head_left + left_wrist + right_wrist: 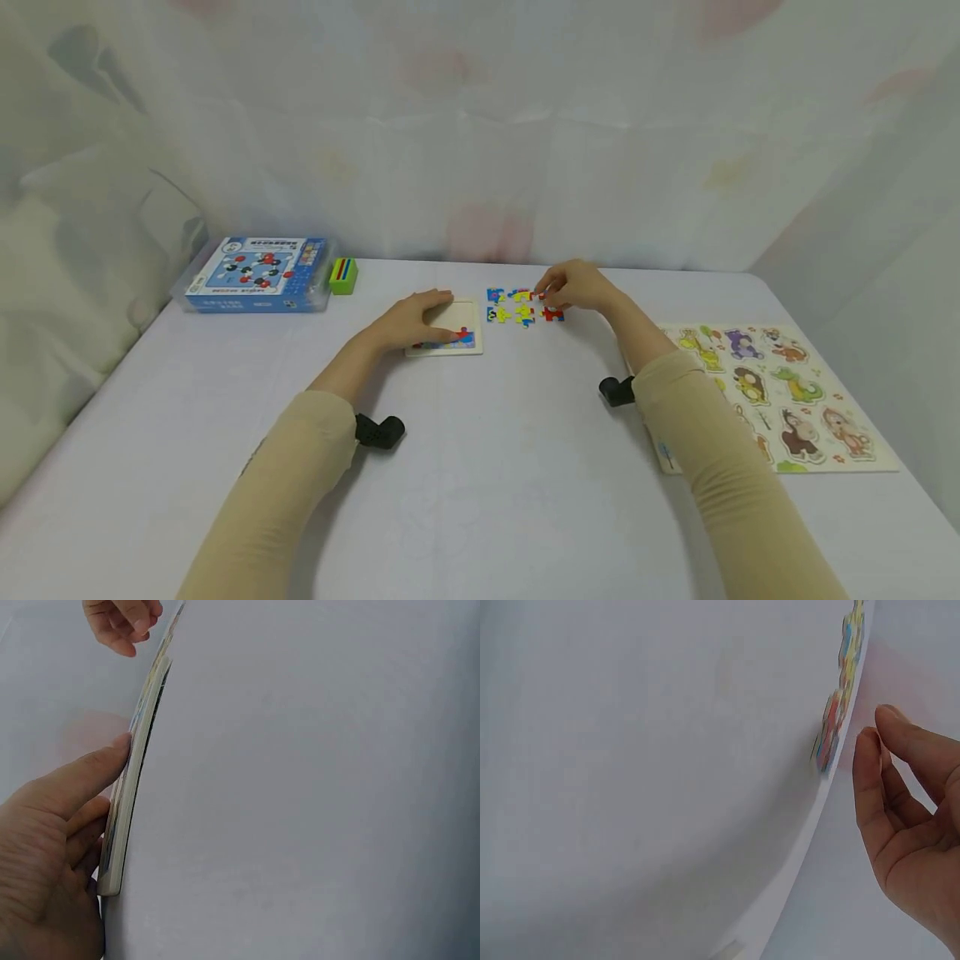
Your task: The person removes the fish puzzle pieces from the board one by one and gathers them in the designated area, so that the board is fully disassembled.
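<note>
My left hand (414,319) rests across a small wooden puzzle tray (444,351), its thumb over the blue and red pieces (467,337) along the near side. In the left wrist view the thumb lies on the tray's face (129,802) and the other fingers sit behind it. To the right of the tray lie several loose jigsaw pieces (524,314) in two rows, blue, yellow and red. My right hand (576,285) is over the right end of the far row, thumb and forefinger tips close together beside a red bit of a piece (539,296). Whether they pinch it I cannot tell.
A blue boxed molecule model set (251,275) stands at the back left, with a green block with coloured stripes (343,277) beside it. At the right lies a large animal picture board (832,425), partly under my right forearm. A curtain (480,167) hangs behind the table.
</note>
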Motion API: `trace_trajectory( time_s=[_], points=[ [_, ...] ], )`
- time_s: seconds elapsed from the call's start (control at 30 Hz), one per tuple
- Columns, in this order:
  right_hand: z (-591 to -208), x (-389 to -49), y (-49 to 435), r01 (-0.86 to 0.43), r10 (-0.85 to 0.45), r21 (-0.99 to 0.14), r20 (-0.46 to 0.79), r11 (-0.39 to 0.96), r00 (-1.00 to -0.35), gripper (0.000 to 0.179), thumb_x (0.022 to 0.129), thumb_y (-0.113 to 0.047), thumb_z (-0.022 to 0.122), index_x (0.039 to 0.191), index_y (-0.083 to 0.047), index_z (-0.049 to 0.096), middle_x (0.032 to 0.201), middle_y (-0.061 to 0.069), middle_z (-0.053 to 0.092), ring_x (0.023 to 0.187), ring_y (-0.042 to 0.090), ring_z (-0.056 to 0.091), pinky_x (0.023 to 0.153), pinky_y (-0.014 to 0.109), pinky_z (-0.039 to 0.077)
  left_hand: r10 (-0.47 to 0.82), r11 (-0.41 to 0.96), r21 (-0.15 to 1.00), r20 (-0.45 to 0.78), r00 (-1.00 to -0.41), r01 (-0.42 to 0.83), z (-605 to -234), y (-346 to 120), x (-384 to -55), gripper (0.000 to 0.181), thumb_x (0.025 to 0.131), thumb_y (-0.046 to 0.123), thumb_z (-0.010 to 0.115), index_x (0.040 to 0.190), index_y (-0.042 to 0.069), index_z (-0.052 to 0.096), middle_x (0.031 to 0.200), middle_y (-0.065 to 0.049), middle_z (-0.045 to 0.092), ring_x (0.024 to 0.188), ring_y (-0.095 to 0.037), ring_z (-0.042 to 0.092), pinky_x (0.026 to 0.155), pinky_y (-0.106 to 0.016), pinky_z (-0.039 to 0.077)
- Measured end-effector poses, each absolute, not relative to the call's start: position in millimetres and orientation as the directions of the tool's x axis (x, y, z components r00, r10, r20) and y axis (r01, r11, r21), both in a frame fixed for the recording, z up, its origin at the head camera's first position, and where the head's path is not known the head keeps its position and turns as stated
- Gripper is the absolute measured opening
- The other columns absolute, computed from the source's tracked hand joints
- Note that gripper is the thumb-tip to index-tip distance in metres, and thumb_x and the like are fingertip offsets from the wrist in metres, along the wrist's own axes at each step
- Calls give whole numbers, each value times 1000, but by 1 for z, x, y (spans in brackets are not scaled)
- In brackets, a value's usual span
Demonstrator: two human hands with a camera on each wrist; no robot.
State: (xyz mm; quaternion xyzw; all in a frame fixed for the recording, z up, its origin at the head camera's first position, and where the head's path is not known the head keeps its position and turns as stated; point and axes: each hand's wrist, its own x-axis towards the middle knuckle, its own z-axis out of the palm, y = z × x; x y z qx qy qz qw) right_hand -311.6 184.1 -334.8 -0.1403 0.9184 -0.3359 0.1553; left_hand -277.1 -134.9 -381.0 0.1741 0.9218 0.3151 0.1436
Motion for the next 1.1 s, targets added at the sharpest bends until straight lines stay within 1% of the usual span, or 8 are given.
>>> trace_trajectory(
  time_s=[0.17, 0.3, 0.37, 0.43, 0.6, 0.77, 0.9, 1.1],
  points=[
    [-337, -310, 161, -190, -406, -676, -175, 712, -897, 24, 89, -9, 67, 112, -5, 71, 86, 5, 66, 72, 18, 60, 68, 26, 52, 406, 726, 652, -148, -902, 220, -381, -141, -276, 87, 83, 50, 73, 155, 22, 33, 166, -1, 24, 157, -25, 17, 128, -50, 17],
    [-337, -306, 141, -205, -443, -698, -177, 686, -879, 24, 88, -10, 67, 112, -8, 71, 80, 1, 64, 67, 17, 57, 52, 23, 42, 413, 717, 656, -129, -901, 235, -377, -147, -275, 86, 85, 49, 72, 156, 19, 32, 166, -1, 25, 157, -25, 16, 128, -50, 16],
    [-336, -303, 133, -219, -460, -704, -171, 676, -871, 24, 88, -12, 67, 111, -9, 71, 80, 0, 65, 66, 16, 57, 51, 22, 40, 416, 713, 659, -124, -901, 239, -374, -150, -275, 86, 86, 47, 72, 156, 17, 31, 166, -3, 25, 157, -26, 17, 128, -50, 16],
    [-336, -301, 124, -236, -477, -705, -163, 668, -864, 24, 88, -13, 68, 111, -9, 71, 82, 0, 66, 68, 15, 59, 53, 21, 43, 417, 710, 662, -121, -901, 240, -372, -155, -274, 86, 86, 45, 72, 156, 16, 31, 166, -4, 25, 156, -27, 17, 128, -51, 16],
    [-337, -297, 104, -282, -535, -727, -138, 626, -833, 23, 88, -11, 67, 111, -6, 71, 82, 3, 68, 71, 14, 61, 68, 22, 52, 415, 717, 654, -123, -901, 241, -370, -169, -273, 87, 86, 42, 73, 156, 15, 30, 166, -5, 25, 156, -29, 17, 127, -53, 15],
    [-335, -293, 87, -291, -562, -739, -141, 607, -815, 24, 89, -12, 67, 112, -7, 71, 79, -1, 64, 73, 15, 65, 69, 21, 54, 415, 724, 647, -134, -900, 238, -370, -178, -272, 87, 84, 39, 74, 156, 14, 31, 166, -6, 25, 156, -30, 16, 127, -55, 15],
    [-333, -288, 74, -299, -588, -744, -154, 598, -794, 25, 89, -12, 67, 113, -6, 70, 81, -1, 64, 77, 19, 68, 72, 21, 57, 399, 746, 635, -184, -899, 201, -371, -181, -271, 92, 81, 43, 76, 156, 17, 30, 167, -7, 22, 157, -32, 14, 126, -57, 14],
    [-333, -285, 59, -352, -628, -714, -157, 605, -762, 25, 89, -13, 68, 113, -8, 70, 85, -1, 65, 79, 13, 65, 73, 20, 51, 400, 742, 646, -212, -892, 179, -373, -184, -268, 98, 78, 46, 79, 157, 19, 28, 168, -7, 17, 158, -31, 9, 127, -57, 11]
  ],
)
